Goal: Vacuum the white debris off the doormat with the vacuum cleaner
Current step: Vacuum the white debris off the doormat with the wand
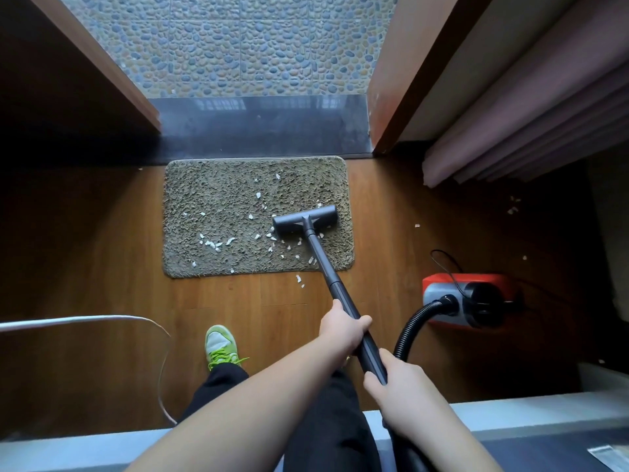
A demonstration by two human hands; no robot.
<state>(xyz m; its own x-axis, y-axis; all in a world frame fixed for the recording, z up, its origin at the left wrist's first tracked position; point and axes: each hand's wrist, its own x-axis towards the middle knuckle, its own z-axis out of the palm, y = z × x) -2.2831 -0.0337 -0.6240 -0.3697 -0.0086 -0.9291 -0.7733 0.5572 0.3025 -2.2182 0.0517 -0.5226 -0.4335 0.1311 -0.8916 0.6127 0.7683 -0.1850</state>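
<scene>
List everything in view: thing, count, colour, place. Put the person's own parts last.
doormat: one, grey-brown, on the wood floor by the threshold
white debris: many bits, white, mostly on the mat's near half
vacuum head: one, dark grey, on the mat's right side
wand: one, dark grey, head to hands
hose: one, black, to the canister
canister: one, red, floor at right
shoe: one, green
left hand: grips wand
right hand: grips wand lower
</scene>
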